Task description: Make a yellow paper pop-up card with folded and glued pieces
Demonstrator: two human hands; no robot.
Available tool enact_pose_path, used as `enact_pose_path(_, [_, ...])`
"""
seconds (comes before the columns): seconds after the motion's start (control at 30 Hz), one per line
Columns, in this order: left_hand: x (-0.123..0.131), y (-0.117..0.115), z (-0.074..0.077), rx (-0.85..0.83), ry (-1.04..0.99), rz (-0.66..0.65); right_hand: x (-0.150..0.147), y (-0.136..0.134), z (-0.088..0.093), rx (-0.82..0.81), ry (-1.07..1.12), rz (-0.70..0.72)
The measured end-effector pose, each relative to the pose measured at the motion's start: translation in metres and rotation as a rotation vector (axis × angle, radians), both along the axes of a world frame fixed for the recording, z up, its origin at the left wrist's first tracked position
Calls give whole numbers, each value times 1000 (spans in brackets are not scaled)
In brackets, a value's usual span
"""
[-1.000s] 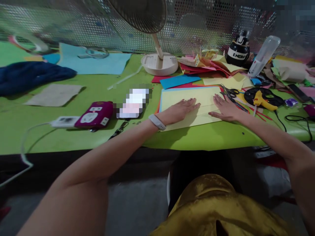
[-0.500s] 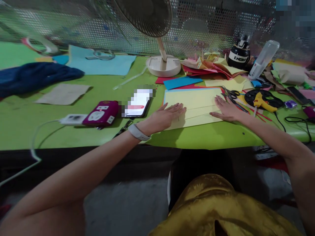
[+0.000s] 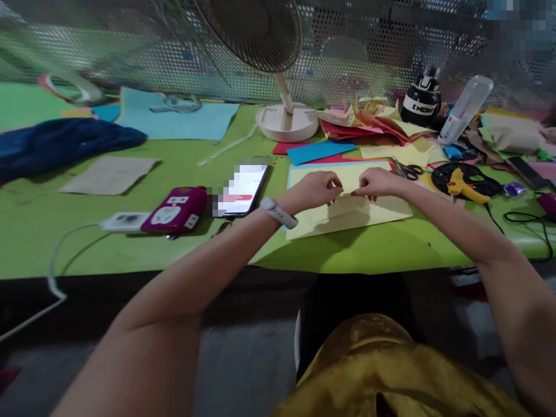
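Observation:
Pale yellow paper (image 3: 369, 215) lies flat near the table's front edge, with a blue and an orange edge showing at its upper left. My left hand (image 3: 319, 188), a pale band on its wrist, is closed in a pinch over the middle of the paper. Close beside it, my right hand (image 3: 377, 183) also pinches, and thumb and forefinger point toward the left hand. Between the two sets of fingertips runs a raised edge or fold of the yellow paper. How much of it each hand grips is partly hidden by the fingers.
A phone (image 3: 244, 188) and a purple power block (image 3: 176, 211) lie to the left. Scissors (image 3: 406, 169) and a yellow glue gun (image 3: 465, 186) are close on the right. Behind stand a fan (image 3: 287, 123), paper scraps (image 3: 369, 123) and a black bottle (image 3: 420, 99).
Both hands, flat and spread on the paper before, have lifted, come together over its middle and closed into pinches at the fold. My view has shifted slightly.

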State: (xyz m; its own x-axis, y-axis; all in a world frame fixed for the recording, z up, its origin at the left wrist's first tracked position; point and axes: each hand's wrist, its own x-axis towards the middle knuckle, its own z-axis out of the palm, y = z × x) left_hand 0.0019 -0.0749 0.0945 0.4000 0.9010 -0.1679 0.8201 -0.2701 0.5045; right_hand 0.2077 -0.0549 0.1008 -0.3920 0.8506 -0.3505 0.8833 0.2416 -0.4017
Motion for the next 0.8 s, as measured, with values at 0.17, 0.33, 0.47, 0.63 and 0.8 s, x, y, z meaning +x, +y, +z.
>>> enact_pose_path(0.17, [16, 17, -16, -288, -143, 84, -11, 18, -20, -292, 113, -122])
enact_pose_path(0.33, [8, 20, -28, -297, -181, 49, -4, 24, -24, -383, 170, -160])
enact_pose_path(0.47, [8, 22, -32, -265, -155, 62, 8, 23, -17, -413, 173, -207])
enact_pose_path(0.63, [16, 29, -35, -339, -175, 129, 49, 23, -11, -395, 80, -282])
enact_pose_path(0.8, [19, 34, -30, -389, -208, 127, 83, 23, -1, -302, 19, -338])
